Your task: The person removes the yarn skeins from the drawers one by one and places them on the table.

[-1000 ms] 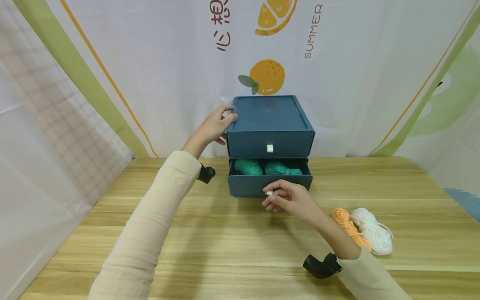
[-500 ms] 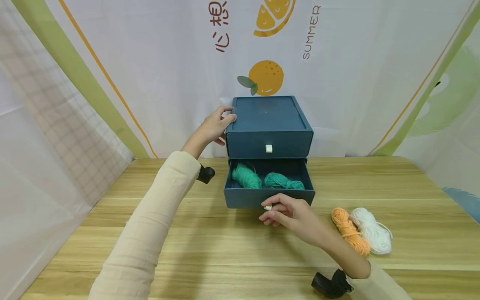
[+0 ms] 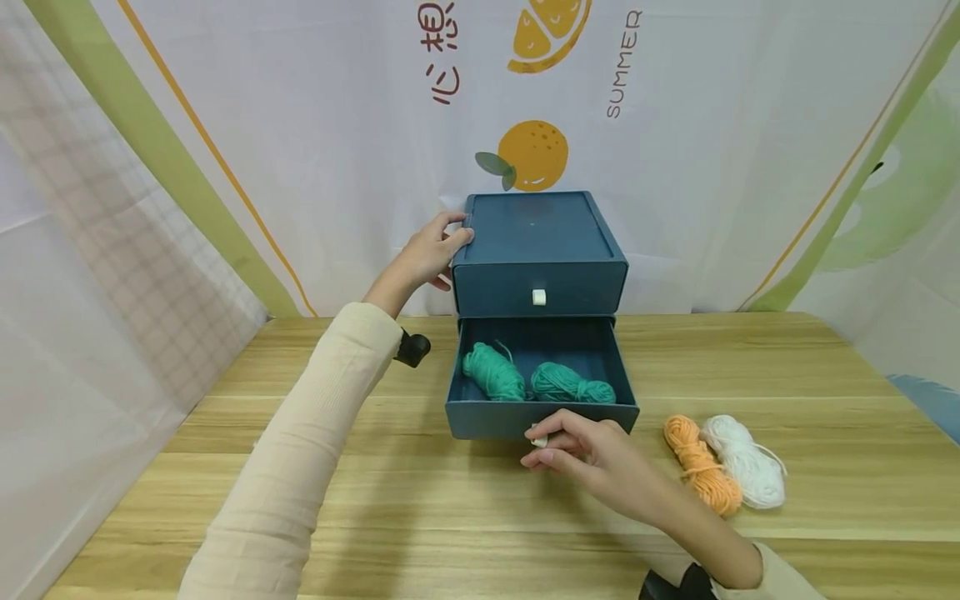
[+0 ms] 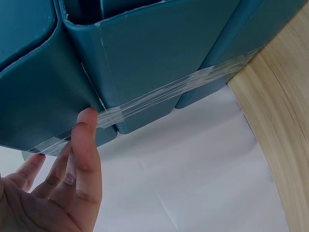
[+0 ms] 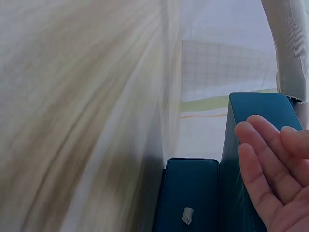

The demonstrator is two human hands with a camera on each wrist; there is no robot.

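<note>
Lower drawer (image 3: 486, 421): pull it level by the knob (image 3: 539, 442) your right hand (image 3: 596, 457) pinches (left hand (image 3: 426, 256) unclenched, cabinet (image 3: 536, 229) touching its fingertips).

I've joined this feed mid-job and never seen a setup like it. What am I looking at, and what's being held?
You are seeing a person's two bare hands, not a machine. The head view looks forward and down from a camera worn on the head; the others come from cameras on each wrist. On the table stands a blue cabinet, its lower drawer open with green yarn inside. Orange yarn and white yarn lie to the right. The left hand rests at the cabinet's left side. The right hand holds the drawer's knob, though its wrist view doesn't show the grip clearly.
</note>
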